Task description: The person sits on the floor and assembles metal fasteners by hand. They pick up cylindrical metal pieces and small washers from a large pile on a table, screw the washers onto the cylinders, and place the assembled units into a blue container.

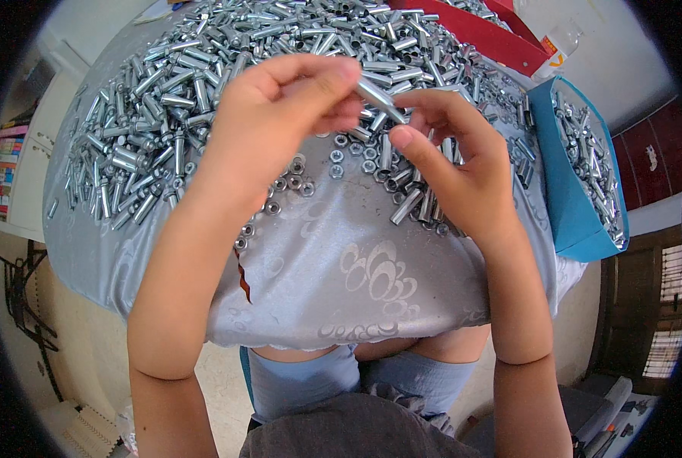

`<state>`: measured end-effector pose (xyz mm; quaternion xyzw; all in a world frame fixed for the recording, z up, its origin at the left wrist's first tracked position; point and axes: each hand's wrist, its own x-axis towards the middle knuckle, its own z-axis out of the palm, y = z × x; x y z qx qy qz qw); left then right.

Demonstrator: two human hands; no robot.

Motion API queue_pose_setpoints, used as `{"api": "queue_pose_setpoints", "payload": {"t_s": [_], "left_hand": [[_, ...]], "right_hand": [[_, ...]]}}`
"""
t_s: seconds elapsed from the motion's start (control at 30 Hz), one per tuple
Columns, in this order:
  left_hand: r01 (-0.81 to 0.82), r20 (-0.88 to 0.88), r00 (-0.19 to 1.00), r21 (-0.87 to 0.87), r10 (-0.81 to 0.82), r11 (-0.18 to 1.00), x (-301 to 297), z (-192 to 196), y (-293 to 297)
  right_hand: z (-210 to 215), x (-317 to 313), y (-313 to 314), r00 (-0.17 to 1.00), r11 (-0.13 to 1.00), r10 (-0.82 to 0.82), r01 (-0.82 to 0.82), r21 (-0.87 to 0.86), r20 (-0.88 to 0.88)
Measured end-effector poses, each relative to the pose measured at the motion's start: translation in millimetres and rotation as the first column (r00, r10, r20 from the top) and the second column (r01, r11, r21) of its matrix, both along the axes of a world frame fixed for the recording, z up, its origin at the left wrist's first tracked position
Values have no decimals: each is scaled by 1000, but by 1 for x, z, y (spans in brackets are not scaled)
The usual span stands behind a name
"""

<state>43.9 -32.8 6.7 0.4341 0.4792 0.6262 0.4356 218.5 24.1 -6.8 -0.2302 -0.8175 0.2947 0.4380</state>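
Note:
Between both hands, above the table, is a shiny metal expansion bolt, slanting down to the right. My left hand pinches its upper end between thumb and fingers. The thumb and index finger of my right hand close around its lower end; the other fingers curl loosely. Beneath the hands lie several hex nuts, some loose and some partly behind my left wrist. Short metal sleeves are gathered under my right hand. A large heap of metal bolts and sleeves spreads across the far and left table.
A blue box of finished-looking metal bolts stands at the right table edge. At the far right are a red box and a clear plastic bottle. A grey patterned cloth covers the table. A reddish-brown strip lies near the front.

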Motion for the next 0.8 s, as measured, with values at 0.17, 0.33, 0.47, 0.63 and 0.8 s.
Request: {"api": "queue_pose_setpoints", "payload": {"t_s": [0.17, 0.33, 0.47, 0.63, 0.8], "left_hand": [[67, -70, 995, -45, -70, 997, 5, -3, 1], [111, -125, 985, -61, -118, 992, 8, -5, -2], [299, -155, 932, -176, -326, 938, 14, -3, -9], [192, -142, 970, -62, -199, 979, 8, 3, -9], [-207, 343, 912, -86, 224, 974, -39, 11, 9]], "right_hand": [[1, 3, -3, 1000, 992, 11, -10, -125, 14], [7, 5, -8, 987, 977, 118, -96, -192, 109], [7, 5, -16, 982, 973, 152, -128, -191, 115], [13, 5, -14, 977, 978, 187, -174, -119, 105], [2, -6, -10, 992, 999, 17, -23, 43, 124]]}}
